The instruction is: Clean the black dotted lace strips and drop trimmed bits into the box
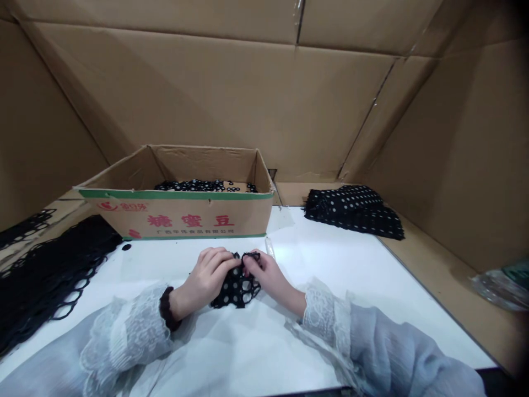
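Observation:
A small piece of black fabric with round holes [232, 292] lies on the white tabletop in front of me, between my hands. My left hand [205, 277] is closed on its upper left part, fingers bent over the edge. With thumb and fingers pinched together, my right hand [270, 274] grips the upper right edge, where a thin black looped strip curls up at the fingertips. Larger openings show along the fabric's right side, below my right hand. What lies under my left fingers is hidden.
Behind my hands stands an open cardboard box [248, 215] holding small black rings [194, 185]. Black looped strips [49, 270] pile up at left, near a black disc [127, 247]. Folded perforated black fabric [351, 209] lies back right. Cardboard walls [215, 94] surround the table; clear plastic [502, 289] sits far right.

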Demonstrator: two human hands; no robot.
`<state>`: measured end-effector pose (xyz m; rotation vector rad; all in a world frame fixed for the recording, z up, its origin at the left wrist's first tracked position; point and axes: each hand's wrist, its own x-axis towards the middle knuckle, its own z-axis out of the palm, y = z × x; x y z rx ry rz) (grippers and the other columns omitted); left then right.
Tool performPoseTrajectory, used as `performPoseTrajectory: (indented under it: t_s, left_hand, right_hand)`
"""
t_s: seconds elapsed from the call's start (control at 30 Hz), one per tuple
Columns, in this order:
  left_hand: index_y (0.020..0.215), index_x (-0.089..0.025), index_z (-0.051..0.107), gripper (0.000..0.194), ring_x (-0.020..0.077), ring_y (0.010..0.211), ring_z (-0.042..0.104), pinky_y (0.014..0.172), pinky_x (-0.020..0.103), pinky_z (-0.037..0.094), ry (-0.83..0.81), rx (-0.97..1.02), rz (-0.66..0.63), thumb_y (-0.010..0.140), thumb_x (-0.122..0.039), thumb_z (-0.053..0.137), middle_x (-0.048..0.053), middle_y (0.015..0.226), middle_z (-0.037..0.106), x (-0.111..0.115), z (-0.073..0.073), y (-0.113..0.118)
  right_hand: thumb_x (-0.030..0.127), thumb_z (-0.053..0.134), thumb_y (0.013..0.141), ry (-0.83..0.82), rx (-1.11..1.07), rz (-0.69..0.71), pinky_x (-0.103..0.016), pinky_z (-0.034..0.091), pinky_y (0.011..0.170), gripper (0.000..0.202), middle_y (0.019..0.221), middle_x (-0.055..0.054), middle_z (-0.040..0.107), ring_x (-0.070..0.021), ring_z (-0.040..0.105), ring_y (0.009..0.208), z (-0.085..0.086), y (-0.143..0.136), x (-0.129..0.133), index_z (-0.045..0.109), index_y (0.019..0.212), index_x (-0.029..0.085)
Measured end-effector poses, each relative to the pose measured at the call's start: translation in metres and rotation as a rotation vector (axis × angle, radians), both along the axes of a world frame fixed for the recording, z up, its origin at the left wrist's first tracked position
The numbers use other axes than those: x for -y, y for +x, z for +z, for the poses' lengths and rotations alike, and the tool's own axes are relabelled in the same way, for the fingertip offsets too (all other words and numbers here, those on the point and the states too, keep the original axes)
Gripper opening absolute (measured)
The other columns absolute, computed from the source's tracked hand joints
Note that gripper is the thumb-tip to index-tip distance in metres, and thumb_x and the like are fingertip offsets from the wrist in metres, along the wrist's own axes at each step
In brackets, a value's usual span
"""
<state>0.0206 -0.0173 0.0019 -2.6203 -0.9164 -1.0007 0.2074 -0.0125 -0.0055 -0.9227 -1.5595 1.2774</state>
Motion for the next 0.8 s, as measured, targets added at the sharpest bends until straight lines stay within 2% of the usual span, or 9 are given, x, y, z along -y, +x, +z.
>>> performPoseTrajectory:
  t_s: [0.1, 0.23, 0.33, 0.4, 0.47, 0.6, 0.7, 0.8]
  left_hand:
    - [0.105, -0.02, 0.055, 0.031, 0.0206, 0.103, 0.05, 0.089, 0.038, 0.034, 0.012, -0.013, 0.058, 0.083, -0.006, 0.038, 0.007, 0.098, 0.061, -0.0002, 0.0, -0.0015]
    - [0.099, -0.018, 0.055, 0.022, 0.0223, 0.105, 0.047, 0.091, 0.041, 0.032, -0.118, 0.036, 0.222, 0.086, -0.012, 0.039, 0.007, 0.099, 0.061, -0.0062, 0.0013, -0.0023]
    - [0.1, -0.02, 0.054, 0.02, 0.0224, 0.108, 0.046, 0.092, 0.042, 0.031, -0.249, 0.013, 0.189, 0.087, -0.016, 0.039, 0.005, 0.1, 0.062, -0.0077, 0.0021, -0.0013]
    - [0.108, -0.021, 0.051, 0.023, 0.022, 0.112, 0.043, 0.094, 0.041, 0.032, -0.346, -0.012, 0.119, 0.087, -0.018, 0.04, 0.005, 0.105, 0.061, -0.0068, 0.0022, -0.0002]
    - [0.111, -0.021, 0.05, 0.026, 0.0217, 0.115, 0.041, 0.094, 0.04, 0.033, -0.403, -0.041, 0.049, 0.087, -0.02, 0.041, 0.005, 0.109, 0.059, -0.0058, 0.0022, 0.0004]
    - [0.112, -0.021, 0.05, 0.026, 0.0225, 0.114, 0.043, 0.095, 0.041, 0.031, -0.32, -0.08, 0.011, 0.087, -0.02, 0.043, 0.006, 0.109, 0.061, -0.0047, 0.0011, 0.0]
    - [0.112, -0.021, 0.052, 0.028, 0.022, 0.111, 0.047, 0.095, 0.041, 0.029, -0.171, -0.067, 0.039, 0.086, -0.017, 0.043, 0.005, 0.106, 0.063, -0.0029, -0.0004, -0.0004]
    - [0.106, -0.021, 0.055, 0.026, 0.0213, 0.108, 0.05, 0.094, 0.042, 0.028, -0.131, -0.04, 0.078, 0.086, -0.013, 0.041, 0.004, 0.1, 0.065, -0.0014, -0.0004, 0.0001]
  right_hand:
    - [0.039, 0.053, 0.08, -0.02, 0.023, 0.032, -0.026, 0.042, 0.064, 0.023, 0.068, 0.001, 0.05, -0.0115, 0.047, 0.065, -0.0017, -0.003, 0.0017, 0.05, 0.075, 0.016]
    - [0.033, 0.049, 0.082, -0.092, -0.069, 0.091, -0.025, 0.046, 0.062, 0.018, 0.082, -0.001, 0.051, -0.0116, 0.05, 0.07, -0.0039, -0.0066, 0.0052, 0.05, 0.091, 0.018]
    - [0.031, 0.048, 0.083, -0.032, -0.052, 0.073, -0.026, 0.046, 0.068, 0.015, 0.082, -0.001, 0.052, -0.0126, 0.05, 0.075, -0.0034, -0.0062, 0.0066, 0.05, 0.09, 0.018]
    - [0.031, 0.049, 0.083, 0.057, -0.008, 0.043, -0.027, 0.043, 0.074, 0.015, 0.081, -0.001, 0.053, -0.0132, 0.05, 0.078, -0.002, -0.0046, 0.0063, 0.051, 0.088, 0.017]
    - [0.035, 0.048, 0.084, 0.08, 0.022, 0.034, -0.026, 0.042, 0.072, 0.019, 0.076, -0.001, 0.053, -0.0129, 0.049, 0.075, -0.0003, -0.0027, 0.005, 0.052, 0.082, 0.017]
    - [0.046, 0.044, 0.084, -0.033, 0.007, 0.004, -0.026, 0.041, 0.064, 0.034, 0.066, 0.0, 0.049, -0.0115, 0.047, 0.065, 0.0012, -0.0013, 0.0006, 0.05, 0.07, 0.016]
    - [0.047, 0.051, 0.079, -0.165, -0.011, 0.054, -0.027, 0.042, 0.062, 0.032, 0.065, 0.001, 0.051, -0.0115, 0.049, 0.061, 0.0006, -0.0028, -0.0012, 0.053, 0.073, 0.016]
    - [0.04, 0.054, 0.078, -0.12, 0.024, 0.124, -0.027, 0.043, 0.063, 0.025, 0.063, 0.001, 0.053, -0.0114, 0.05, 0.06, -0.0007, -0.0048, -0.0001, 0.054, 0.073, 0.016]
